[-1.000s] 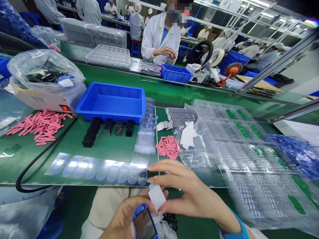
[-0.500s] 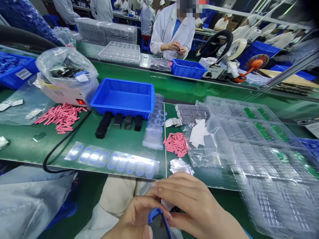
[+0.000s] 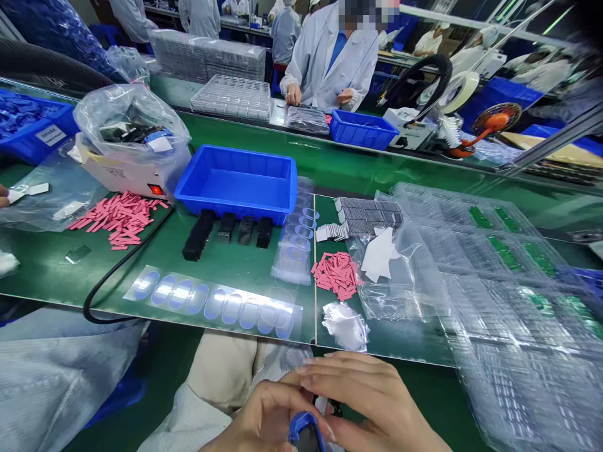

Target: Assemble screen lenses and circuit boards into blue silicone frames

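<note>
The green table (image 3: 226, 263) holds a blue bin (image 3: 238, 182), black blocks (image 3: 226, 229), pink strips (image 3: 117, 216) and clear trays (image 3: 509, 295). A person in a white coat (image 3: 339, 63) works across from it. Both hands sit low, near the bottom edge. The left hand (image 3: 264, 420) curls around a blue thing (image 3: 306, 433), maybe a small screen. The right hand (image 3: 372, 402) lies over it, fingers nearly flat. I cannot tell if it grips.

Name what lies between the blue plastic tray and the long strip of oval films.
Head view: a row of four black rectangular blocks on the green bench.
</note>
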{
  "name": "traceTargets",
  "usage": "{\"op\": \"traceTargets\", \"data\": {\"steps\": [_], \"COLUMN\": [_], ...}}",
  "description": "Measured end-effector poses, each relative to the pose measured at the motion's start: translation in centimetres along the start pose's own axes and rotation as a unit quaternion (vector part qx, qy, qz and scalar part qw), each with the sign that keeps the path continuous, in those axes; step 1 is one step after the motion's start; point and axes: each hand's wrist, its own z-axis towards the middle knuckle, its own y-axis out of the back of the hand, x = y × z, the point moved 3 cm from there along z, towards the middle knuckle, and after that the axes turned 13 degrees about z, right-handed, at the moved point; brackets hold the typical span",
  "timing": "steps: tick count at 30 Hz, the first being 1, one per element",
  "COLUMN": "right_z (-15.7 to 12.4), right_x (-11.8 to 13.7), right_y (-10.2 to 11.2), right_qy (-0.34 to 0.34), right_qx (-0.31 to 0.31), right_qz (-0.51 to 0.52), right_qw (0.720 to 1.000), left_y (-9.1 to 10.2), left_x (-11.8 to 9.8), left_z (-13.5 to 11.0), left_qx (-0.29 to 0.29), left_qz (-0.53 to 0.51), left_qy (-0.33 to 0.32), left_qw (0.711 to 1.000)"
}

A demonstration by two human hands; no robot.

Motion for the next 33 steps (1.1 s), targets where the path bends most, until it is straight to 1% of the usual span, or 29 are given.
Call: {"op": "traceTargets", "data": {"steps": [1,3,5,7,9,11,14,17,20,23,29,33], "right_z": [0.0,0.1,0.2,0.2,0.2,0.1,-0.3,-1.4,-2.7,-3.6,-4.0,-4.4], "right_x": [0.0,0.1,0.3,0.5,0.5,0.4,0.4,0.2,0.0,-0.1,0.2,0.4], "right_y": [0.1,0.2,0.2,0.1,0.2,0.4,0.5,0.4,0.1,0.0,0.3,0.4], "right_qy": [-0.001,0.005,0.034,0.066,0.085,0.083,0.098,0.122,0.125,0.114,0.103,0.1], "right_qx": [-0.006,-0.025,-0.034,-0.031,-0.034,-0.045,-0.042,-0.037,-0.03,-0.016,-0.02,-0.025], "right_qz": [0.004,-0.02,-0.074,-0.129,-0.162,-0.179,-0.193,-0.204,-0.216,-0.229,-0.224,-0.246], "right_qw": [1.0,0.999,0.996,0.989,0.983,0.979,0.975,0.971,0.968,0.967,0.969,0.964], "left_y": [0.1,0.4,0.6,0.7,0.5,0.1,-0.5,-0.9,-1.3,-1.7,-2.1,-2.2], "left_x": [0.2,0.5,0.8,1.1,1.1,0.9,0.7,0.7,0.8,0.9,1.0,0.9], "left_z": [0.0,0.0,0.1,0.3,0.5,0.6,0.7,0.6,0.8,1.0,0.6,0.5], "left_qx": [0.005,0.013,0.017,0.014,0.012,0.018,0.023,0.011,0.0,0.006,0.021,0.019], "left_qz": [0.002,-0.006,-0.022,-0.046,-0.07,-0.091,-0.108,-0.112,-0.118,-0.131,-0.134,-0.144], "left_qy": [0.002,-0.003,0.0,0.024,0.051,0.064,0.078,0.081,0.07,0.071,0.085,0.084], "left_qw": [1.0,1.0,1.0,0.999,0.996,0.994,0.991,0.99,0.991,0.989,0.987,0.986]}}
